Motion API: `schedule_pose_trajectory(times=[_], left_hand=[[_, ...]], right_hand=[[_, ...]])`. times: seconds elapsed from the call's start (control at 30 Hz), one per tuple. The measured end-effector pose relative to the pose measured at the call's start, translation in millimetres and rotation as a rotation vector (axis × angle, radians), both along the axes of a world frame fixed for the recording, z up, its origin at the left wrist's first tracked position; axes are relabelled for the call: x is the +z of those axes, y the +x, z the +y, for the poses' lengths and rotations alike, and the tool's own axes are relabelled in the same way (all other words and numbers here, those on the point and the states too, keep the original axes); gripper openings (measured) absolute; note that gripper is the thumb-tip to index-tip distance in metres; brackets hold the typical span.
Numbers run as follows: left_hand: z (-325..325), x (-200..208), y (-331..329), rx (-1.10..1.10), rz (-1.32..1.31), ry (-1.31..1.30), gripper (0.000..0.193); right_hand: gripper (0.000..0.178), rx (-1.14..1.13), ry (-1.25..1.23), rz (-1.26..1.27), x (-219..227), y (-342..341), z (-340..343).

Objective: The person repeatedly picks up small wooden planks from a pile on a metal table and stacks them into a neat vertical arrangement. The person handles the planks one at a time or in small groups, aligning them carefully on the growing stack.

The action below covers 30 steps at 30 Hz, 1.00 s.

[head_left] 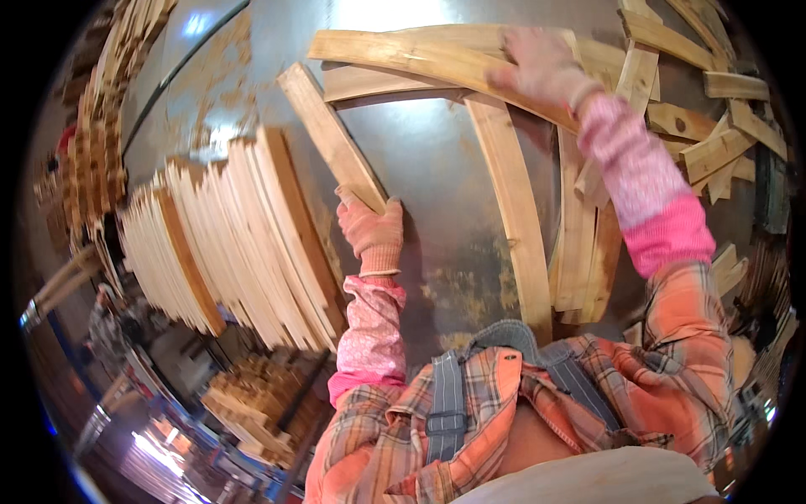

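Observation:
My left hand, in a pale orange glove, grips the near end of a short wooden slat that slants away to the upper left on the metal tabletop. My right hand, gloved alike and a little blurred, reaches over a long wooden slat at the far side. Its fingers look spread over the wood; whether they touch it I cannot tell. More loose slats lie beneath and beside that one, among them a long slat running toward my chest.
Left of my left hand, pale slats stand on edge in a tight row. A jumbled pile of offcuts covers the right side. Stacked wood sits below the table's left edge, and another person is farther left.

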<state>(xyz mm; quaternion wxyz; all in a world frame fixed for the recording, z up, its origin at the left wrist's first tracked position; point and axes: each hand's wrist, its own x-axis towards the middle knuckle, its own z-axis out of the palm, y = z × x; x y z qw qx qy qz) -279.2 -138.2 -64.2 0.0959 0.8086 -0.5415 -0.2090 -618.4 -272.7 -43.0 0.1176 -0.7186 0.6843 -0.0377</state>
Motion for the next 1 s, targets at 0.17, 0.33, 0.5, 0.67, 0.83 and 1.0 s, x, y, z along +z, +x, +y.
schedule_pose_trajectory(times=[0.17,0.33,0.5,0.67,0.83,1.0], left_hand=[[72.3,38.4,44.7,0.332,1.337,0.220,0.072],[131.4,42.7,75.8,0.298,1.672,0.296,0.072],[160.0,52.0,97.8,0.228,1.671,0.374,0.060],[156.2,38.9,85.8,-0.035,0.609,0.316,0.059],[128.6,-1.0,107.6,-0.196,0.309,0.295,0.060],[89.3,23.6,131.0,-0.211,0.689,0.498,0.062]], right_hand=[[0.080,-0.066,0.339,-0.036,44.9,42.1,69.8],[0.066,-0.215,0.600,-0.561,79.7,88.9,120.1],[0.063,-0.176,0.598,-0.896,25.6,199.2,261.0],[0.061,-0.044,0.778,-0.664,17.1,258.9,313.8],[0.067,-0.272,0.379,-0.188,51.1,210.6,301.5],[0.100,-0.421,0.490,0.270,40.5,147.0,304.9]])
